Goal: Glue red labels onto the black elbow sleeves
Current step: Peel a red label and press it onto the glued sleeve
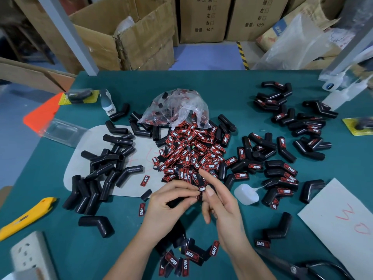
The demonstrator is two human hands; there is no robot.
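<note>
My left hand (pixel 170 201) grips a black elbow sleeve (pixel 175 202), mostly hidden by its fingers, and pinches a red label (pixel 202 188) at its end. My right hand (pixel 219 201) touches that label with its thumb, the index finger stretched out over the heap. A heap of red labels (pixel 191 154) spills from a clear plastic bag (pixel 177 107) at the table's middle. Bare black sleeves (pixel 105 164) lie on the left. Labelled sleeves (pixel 282 174) lie on the right. A small white glue bottle (pixel 246 194) lies just right of my right hand.
A yellow utility knife (pixel 26 217) and a white power strip (pixel 30 255) sit at the near left. Black scissors (pixel 292 267) and a white sheet (pixel 343 221) are at the near right. More labelled sleeves (pixel 189 257) lie between my forearms. Cardboard boxes (pixel 129 35) stand behind the green table (pixel 121 239).
</note>
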